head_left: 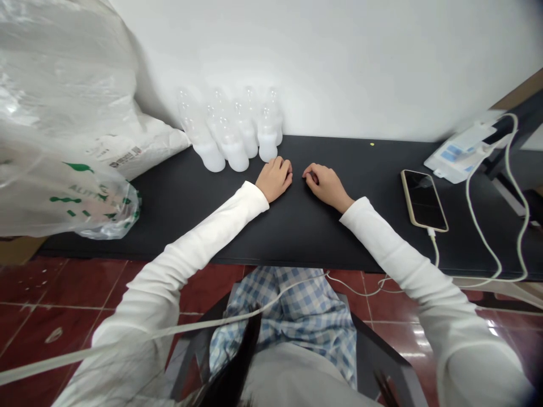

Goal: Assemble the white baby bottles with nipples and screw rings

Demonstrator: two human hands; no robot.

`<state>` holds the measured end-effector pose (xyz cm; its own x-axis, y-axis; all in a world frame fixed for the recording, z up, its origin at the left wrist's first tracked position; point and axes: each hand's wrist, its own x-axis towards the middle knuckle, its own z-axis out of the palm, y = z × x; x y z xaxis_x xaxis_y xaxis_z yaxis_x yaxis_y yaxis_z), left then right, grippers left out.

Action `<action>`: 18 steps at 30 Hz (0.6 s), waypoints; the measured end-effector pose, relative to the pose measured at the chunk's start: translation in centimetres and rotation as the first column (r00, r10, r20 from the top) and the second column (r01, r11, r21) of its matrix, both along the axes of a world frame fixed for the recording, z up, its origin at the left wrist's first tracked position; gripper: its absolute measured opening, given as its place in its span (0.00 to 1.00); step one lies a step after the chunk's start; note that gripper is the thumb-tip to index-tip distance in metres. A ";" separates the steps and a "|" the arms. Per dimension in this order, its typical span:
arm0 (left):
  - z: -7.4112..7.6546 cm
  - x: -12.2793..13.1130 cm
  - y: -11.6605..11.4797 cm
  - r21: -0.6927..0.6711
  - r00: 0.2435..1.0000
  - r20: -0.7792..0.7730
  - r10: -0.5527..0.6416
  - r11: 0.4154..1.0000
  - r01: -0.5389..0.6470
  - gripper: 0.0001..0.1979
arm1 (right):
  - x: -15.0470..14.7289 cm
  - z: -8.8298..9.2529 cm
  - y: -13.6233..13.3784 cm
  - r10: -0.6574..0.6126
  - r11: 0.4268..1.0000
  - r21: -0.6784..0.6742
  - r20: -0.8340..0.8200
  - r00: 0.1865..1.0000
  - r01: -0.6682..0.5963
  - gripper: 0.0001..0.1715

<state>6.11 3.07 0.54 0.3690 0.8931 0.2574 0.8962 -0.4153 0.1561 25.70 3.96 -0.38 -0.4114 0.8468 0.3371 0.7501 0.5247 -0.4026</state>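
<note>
**Hands curled at rest beside a cluster of bottles**

Left hand (275, 178) lies at the centre of the frame on the black tabletop (297, 232), its grip drawn together in a loose fist with nothing inside it. The right hand (324, 183) rests just beside it, a narrow gap between the two. Its grip is likewise curled inward and empty.

Just above the left knuckles stands a cluster of translucent white bottles (237, 135), upright and packed close against the white wall (339, 56). The nearest bottle is right beside the fingers, though whether it touches them cannot be told.

Further out, at the right of the frame, a phone (424, 199) lies face up with a white cable (479, 232) plugged into its near end. A white box (460, 151) sits above it near the tabletop's far edge. Bulky plastic bags (63, 113) fill the upper left. Red floor tiles (42, 294) show below the tabletop.
</note>
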 end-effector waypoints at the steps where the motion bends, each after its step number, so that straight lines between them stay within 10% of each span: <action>1: 0.0 0.0 0.0 -0.006 1.000 0.012 0.005 1.000 -0.005 0.13 | 0.0 0.0 0.0 0.006 1.000 0.008 -0.004 1.000 -0.006 0.08; 9: -0.7 -0.2 0.3 0.003 0.978 0.184 0.094 0.995 -0.096 0.13 | 0.1 -0.1 0.0 0.011 1.000 0.026 -0.001 1.000 -0.011 0.09; 18: -1.7 -0.2 1.3 0.106 0.819 0.529 0.222 0.940 -0.324 0.40 | 0.0 -0.3 0.0 0.009 0.999 0.047 0.000 1.000 -0.009 0.08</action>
